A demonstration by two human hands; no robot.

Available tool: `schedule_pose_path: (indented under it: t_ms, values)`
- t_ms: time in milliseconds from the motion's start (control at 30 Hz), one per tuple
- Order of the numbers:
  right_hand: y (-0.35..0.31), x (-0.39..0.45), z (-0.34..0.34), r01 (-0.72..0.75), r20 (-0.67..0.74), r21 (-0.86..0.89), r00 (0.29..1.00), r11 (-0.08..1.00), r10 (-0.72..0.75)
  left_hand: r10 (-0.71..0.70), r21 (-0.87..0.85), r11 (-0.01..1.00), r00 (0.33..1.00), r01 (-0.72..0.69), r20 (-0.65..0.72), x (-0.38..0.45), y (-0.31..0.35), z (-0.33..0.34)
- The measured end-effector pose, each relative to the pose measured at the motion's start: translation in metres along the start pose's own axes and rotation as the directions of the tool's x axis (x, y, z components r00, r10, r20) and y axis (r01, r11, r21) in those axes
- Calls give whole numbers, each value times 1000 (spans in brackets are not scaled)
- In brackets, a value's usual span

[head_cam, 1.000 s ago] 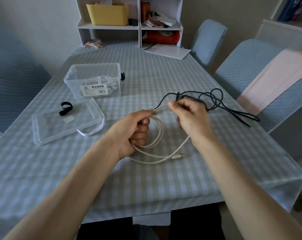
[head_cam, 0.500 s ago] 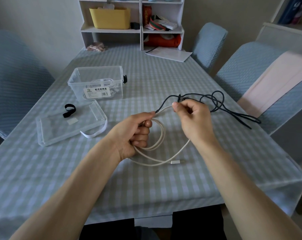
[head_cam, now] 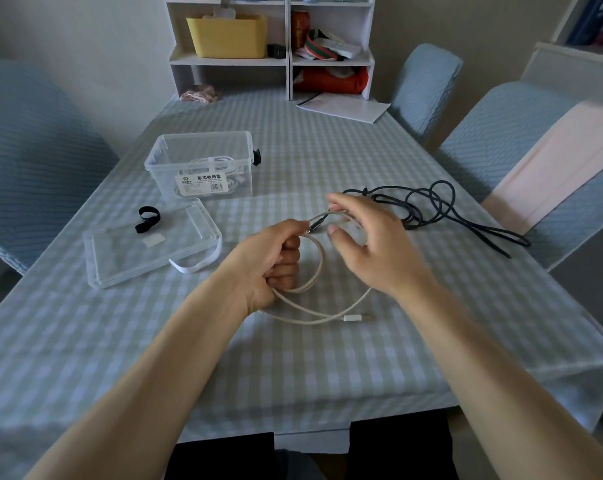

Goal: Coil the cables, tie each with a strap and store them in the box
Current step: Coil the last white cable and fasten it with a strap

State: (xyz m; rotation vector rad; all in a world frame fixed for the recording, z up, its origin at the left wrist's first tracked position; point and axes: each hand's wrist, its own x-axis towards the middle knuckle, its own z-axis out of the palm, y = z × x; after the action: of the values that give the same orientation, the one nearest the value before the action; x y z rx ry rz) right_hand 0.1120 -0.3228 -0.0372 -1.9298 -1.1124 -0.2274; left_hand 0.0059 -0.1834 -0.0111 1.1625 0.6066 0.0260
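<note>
My left hand [head_cam: 268, 265] grips a loosely coiled white cable [head_cam: 313, 306] near the table's middle; its plug end lies on the cloth. Just to the right my right hand [head_cam: 365, 244] hovers with fingers spread, holding nothing. A tangled black cable [head_cam: 431, 206] lies behind my right hand. The clear box [head_cam: 203, 147] stands at the left with a tied white cable inside. Its lid [head_cam: 120, 258] lies in front of it. A black strap [head_cam: 148, 219] rests on the lid and a white strap [head_cam: 196, 266] lies at the lid's edge.
The checked tablecloth [head_cam: 293, 358] covers the table. A white shelf unit [head_cam: 272, 46] with a yellow bin stands at the far end, papers [head_cam: 345, 107] beside it. Blue-covered chairs [head_cam: 521, 140] flank the table on both sides.
My right hand has let go of the white cable's end and opened its fingers. My left hand now holds that end together with the coil.
</note>
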Motion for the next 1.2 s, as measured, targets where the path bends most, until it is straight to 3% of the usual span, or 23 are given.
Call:
schedule_pose_path:
  t_ms: [133,267,367,467,533,600,733,867,967,1200]
  values:
    - [-11,3,4,78,214,-40,975,996,-67,30,82,996,999,-28,-21,-1,-2,2]
    - [-12,1,6,-29,243,99,970,995,4,22,40,999,999,-21,-25,2,1,0]
    - [-5,-2,0,-128,178,183,979,975,95,37,-170,984,998,-44,-44,6,9,-8]
    - [5,-7,1,-59,185,-7,981,998,59,76,-411,904,992,-113,-105,12,17,-18]
    - [7,-9,7,9,223,-85,975,996,10,82,-496,857,986,-143,-144,17,18,-19]
    - [8,-7,12,33,200,-54,980,998,-22,78,-569,806,982,-164,-172,20,19,-20]
    - [11,-3,16,-53,161,-23,985,998,56,115,-673,701,968,-237,-221,22,26,-29]
    - [8,-4,14,-33,175,-21,984,999,36,141,-679,669,948,-303,-284,30,27,-25]
    - [-1,0,17,21,44,-17,999,1000,-20,126,-667,674,939,-318,-320,34,22,-14]
    - [-7,0,26,24,-101,-110,994,994,-35,151,-503,817,946,-283,-286,30,8,6]
